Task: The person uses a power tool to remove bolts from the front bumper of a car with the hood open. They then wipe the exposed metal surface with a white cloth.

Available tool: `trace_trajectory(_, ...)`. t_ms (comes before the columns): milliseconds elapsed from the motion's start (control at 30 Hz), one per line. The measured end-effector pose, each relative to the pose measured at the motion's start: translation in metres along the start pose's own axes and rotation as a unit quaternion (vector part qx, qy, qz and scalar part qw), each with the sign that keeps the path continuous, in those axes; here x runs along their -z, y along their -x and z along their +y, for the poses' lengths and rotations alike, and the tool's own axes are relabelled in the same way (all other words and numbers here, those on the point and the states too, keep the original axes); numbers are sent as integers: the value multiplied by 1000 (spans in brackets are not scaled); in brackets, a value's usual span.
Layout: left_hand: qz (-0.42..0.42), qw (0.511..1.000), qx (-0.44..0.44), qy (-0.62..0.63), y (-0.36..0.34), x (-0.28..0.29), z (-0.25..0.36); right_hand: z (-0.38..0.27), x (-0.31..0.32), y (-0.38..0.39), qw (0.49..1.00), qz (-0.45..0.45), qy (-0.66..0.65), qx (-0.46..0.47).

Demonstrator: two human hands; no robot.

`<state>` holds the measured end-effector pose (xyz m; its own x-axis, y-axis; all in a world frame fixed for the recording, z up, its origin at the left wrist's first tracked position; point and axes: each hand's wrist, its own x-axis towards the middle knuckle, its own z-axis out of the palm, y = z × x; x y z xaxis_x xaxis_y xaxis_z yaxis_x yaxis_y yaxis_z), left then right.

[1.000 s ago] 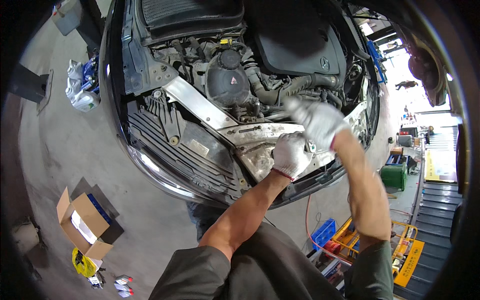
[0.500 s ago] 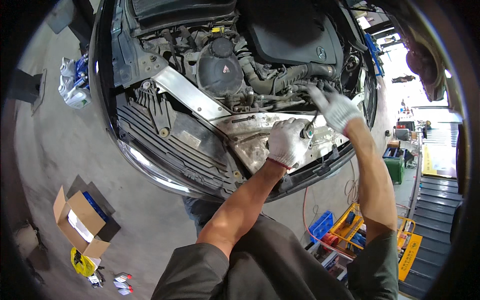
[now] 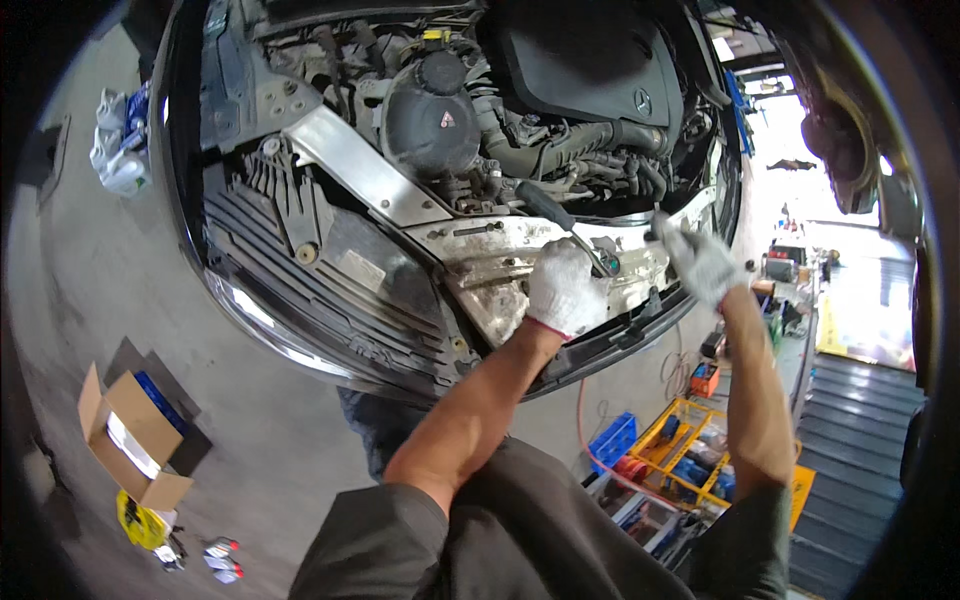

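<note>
My left hand (image 3: 567, 290), in a white knit glove, is closed around a ratchet wrench (image 3: 545, 205) at the car's front panel (image 3: 490, 240). The wrench's dark handle points up and to the left, past my fingers. Its round head shows beside the glove. My right hand (image 3: 697, 262), also gloved, hovers over the right part of the panel, apart from the left. Motion smears its fingers, so I cannot make out whether they hold anything. Behind both hands lie hoses and the black engine cover (image 3: 590, 70).
A round dark reservoir (image 3: 428, 120) and a silver brace (image 3: 360, 165) lie left of my hands. On the floor are an open cardboard box (image 3: 130, 435), bottles (image 3: 222, 560) and a yellow tool cart (image 3: 690, 440). The raised hood (image 3: 850, 130) curves in at right.
The wrench's dark handle now shows beyond my left hand, where it was not visible before. My right hand has moved slightly down and right. The whole view has shifted a little.
</note>
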<state>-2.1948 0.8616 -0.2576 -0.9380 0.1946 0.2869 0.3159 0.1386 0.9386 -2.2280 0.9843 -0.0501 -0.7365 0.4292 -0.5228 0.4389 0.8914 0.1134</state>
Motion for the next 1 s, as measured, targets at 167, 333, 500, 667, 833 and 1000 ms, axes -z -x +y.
trace_trajectory(167,-154,981,-2,-113,-16,-19,19,10,-36,49,959,60,-103,257)
trace_trajectory(333,-107,989,-16,-97,-16,-7,20,-13,-37,40,943,140,-4,303)
trace_trajectory(500,-94,992,-17,-87,-9,-10,-3,-21,-52,34,934,149,-11,325)
trace_trajectory(667,-49,995,-66,-57,-9,1,-16,-35,-55,32,930,153,3,334)
trace_trajectory(833,-14,996,25,-82,-6,13,15,-47,-56,4,966,82,-235,69)
trace_trajectory(1000,-7,999,30,-44,3,12,12,-48,-33,10,933,260,147,202)
